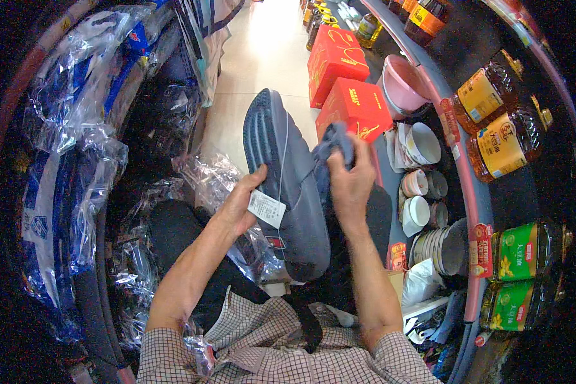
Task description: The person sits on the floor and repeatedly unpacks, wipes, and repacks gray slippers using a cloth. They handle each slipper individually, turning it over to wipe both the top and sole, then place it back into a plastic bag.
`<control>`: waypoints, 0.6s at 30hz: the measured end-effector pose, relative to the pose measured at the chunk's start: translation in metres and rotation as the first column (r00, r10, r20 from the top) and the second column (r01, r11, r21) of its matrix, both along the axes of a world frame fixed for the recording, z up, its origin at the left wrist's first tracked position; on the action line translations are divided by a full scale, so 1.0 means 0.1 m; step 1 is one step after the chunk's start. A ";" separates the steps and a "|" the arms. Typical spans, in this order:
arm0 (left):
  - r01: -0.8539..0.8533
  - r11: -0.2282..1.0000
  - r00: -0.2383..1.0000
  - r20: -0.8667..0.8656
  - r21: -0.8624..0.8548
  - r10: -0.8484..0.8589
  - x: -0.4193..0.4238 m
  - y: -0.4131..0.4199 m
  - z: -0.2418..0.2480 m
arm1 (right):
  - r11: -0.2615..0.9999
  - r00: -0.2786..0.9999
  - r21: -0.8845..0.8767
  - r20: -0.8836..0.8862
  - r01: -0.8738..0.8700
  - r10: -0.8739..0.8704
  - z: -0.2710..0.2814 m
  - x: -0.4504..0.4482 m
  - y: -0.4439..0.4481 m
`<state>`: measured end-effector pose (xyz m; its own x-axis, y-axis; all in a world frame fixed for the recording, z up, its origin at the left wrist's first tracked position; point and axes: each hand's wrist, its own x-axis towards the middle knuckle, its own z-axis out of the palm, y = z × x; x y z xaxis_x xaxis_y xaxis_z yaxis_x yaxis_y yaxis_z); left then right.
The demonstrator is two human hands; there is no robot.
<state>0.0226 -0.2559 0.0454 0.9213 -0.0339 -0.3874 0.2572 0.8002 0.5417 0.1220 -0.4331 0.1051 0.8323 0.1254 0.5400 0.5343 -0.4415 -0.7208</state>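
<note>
My left hand (242, 204) grips the left side of dark grey slide slippers (300, 211), which look like a pair laid together. Its thumb lies on their edge. A white paper tag (267, 209) bearing print hangs beside that hand, and a thin pale string runs along the slippers. Bunched in my right hand (354, 185) is a dark blue-grey cloth (335, 141), at the slippers' right edge. The cloth and fingers are slightly blurred, and whether the cloth touches the slippers is hard to tell. The slippers are upright above my lap.
On the left, a shelf holds clear plastic-wrapped blue packages (53, 216). Crumpled clear plastic (216, 177) lies below my left arm. To the right are red boxes (353, 108), a pink bucket (405, 84), stacked bowls (422, 144) and cooking-oil bottles (501, 144). Pale floor tiles (264, 62) run ahead.
</note>
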 end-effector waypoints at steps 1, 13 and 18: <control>0.004 1.000 1.000 -0.020 0.023 -0.003 -0.01 0.01 0.01 | 0.998 1.000 0.069 0.026 0.003 -0.005 0.13 0.06 0.02; -0.233 0.965 0.966 -0.089 0.121 0.244 0.03 0.39 -0.10 | 0.761 0.865 -0.567 0.157 -0.316 0.476 0.07 -0.53 -0.10; -0.397 0.896 0.898 -0.117 0.199 0.424 0.06 0.27 0.05 | 0.445 0.643 -0.560 -0.221 -0.699 0.733 0.01 -1.11 -0.64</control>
<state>0.0285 -0.2285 0.0508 0.7677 0.4112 -0.4914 0.0159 0.7545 0.6561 0.0108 -0.4976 0.1059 0.2791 0.9438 0.1768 0.8773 -0.1758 -0.4466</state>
